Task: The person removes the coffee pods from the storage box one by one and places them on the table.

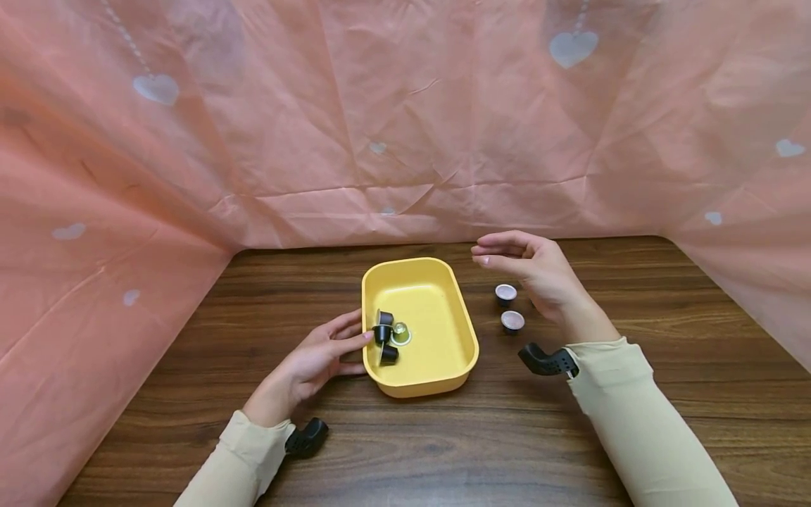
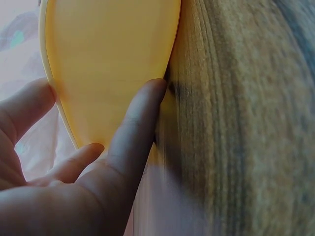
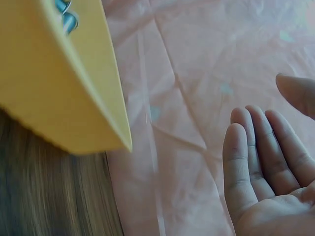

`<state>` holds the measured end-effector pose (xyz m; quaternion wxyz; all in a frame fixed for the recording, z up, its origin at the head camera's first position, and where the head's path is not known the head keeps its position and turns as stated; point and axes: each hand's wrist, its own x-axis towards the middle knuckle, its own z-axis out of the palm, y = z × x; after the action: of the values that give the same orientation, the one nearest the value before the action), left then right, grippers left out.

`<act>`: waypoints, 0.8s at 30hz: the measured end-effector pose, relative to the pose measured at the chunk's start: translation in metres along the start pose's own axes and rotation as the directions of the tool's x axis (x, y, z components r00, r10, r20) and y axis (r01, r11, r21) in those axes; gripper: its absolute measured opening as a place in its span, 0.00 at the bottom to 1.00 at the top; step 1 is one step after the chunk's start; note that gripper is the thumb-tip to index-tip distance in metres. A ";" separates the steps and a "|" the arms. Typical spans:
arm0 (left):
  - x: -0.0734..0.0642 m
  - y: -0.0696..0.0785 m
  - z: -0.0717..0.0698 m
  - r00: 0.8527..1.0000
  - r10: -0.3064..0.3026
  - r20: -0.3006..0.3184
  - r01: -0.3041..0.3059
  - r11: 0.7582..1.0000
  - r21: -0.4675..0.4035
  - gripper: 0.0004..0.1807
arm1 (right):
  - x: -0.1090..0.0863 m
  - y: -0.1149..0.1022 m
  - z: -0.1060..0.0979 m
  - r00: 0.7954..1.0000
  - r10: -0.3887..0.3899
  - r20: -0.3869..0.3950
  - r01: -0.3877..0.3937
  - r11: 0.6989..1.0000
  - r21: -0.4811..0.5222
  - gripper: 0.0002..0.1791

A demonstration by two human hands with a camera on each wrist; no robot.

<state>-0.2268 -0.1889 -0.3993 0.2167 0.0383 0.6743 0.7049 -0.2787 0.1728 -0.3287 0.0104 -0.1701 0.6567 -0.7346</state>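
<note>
A yellow plastic tub [image 1: 437, 317] stands on the table in the head view. Against its left inner wall lie several dark coffee capsules [image 1: 388, 354], beside a green-gold capsule [image 1: 400, 332]. My left hand [image 1: 319, 355] touches the tub's left side: the thumb meets the rim and extended fingers rest on the outer wall, as the left wrist view shows. Raised to the right of the tub, my right hand [image 1: 532, 271] holds nothing, its fingers together and thumb apart. Below that hand, two dark capsules with pale lids, one farther [image 1: 505, 294] and one nearer [image 1: 512, 322], sit on the table.
The dark wood-grain table [image 1: 405, 451] extends under everything. Pink cloth [image 1: 405, 127] with pale hearts hangs behind it and at both sides. A black curved wrist mount [image 1: 548, 360] sticks out from the right sleeve, another [image 1: 308, 438] from the left.
</note>
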 end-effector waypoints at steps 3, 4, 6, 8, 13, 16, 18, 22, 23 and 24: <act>0.000 0.000 0.001 1.000 -0.003 -0.004 0.002 1.000 -0.001 0.40 | 0.008 0.002 0.012 1.000 -0.006 -0.003 0.006 1.000 0.023 0.15; -0.001 0.000 0.001 1.000 -0.003 -0.004 0.003 1.000 -0.001 0.40 | 0.010 0.002 0.017 1.000 -0.005 -0.008 0.005 1.000 0.029 0.15; -0.001 0.000 0.001 1.000 -0.004 -0.005 0.004 1.000 0.001 0.40 | 0.015 0.003 0.026 1.000 -0.006 -0.014 0.006 0.999 0.048 0.15; -0.001 0.000 0.001 1.000 -0.001 -0.005 0.001 1.000 0.002 0.40 | 0.019 0.004 0.035 1.000 -0.011 -0.013 0.012 0.998 0.063 0.15; -0.001 0.000 0.004 1.000 0.004 -0.002 -0.004 1.000 -0.001 0.39 | 0.028 0.006 0.055 1.000 0.001 -0.009 -0.001 0.996 0.084 0.18; 0.000 0.000 0.006 1.000 0.004 0.000 -0.004 1.000 -0.005 0.39 | 0.031 0.007 0.064 1.000 0.021 -0.011 -0.020 0.995 0.094 0.21; 0.001 0.000 0.008 1.000 0.004 0.007 -0.004 1.000 -0.006 0.39 | 0.031 0.008 0.068 1.000 0.025 -0.018 -0.023 0.995 0.101 0.21; 0.002 0.001 0.011 1.000 0.008 0.018 -0.008 1.000 -0.003 0.39 | 0.031 0.007 0.073 1.000 0.006 -0.029 -0.003 0.995 0.102 0.21; 0.002 0.001 0.011 1.000 0.009 0.020 -0.009 1.000 -0.004 0.39 | 0.031 0.007 0.074 1.000 0.001 -0.029 0.002 0.995 0.098 0.21; 0.002 0.001 0.012 1.000 0.011 0.021 -0.011 1.000 -0.004 0.38 | 0.032 0.008 0.075 1.000 -0.003 -0.026 0.005 0.996 0.094 0.21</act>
<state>-0.2248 -0.1773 -0.3977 0.2201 0.0490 0.6704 0.7069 -0.2901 0.0917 -0.3226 0.0085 -0.1614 0.6211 -0.7669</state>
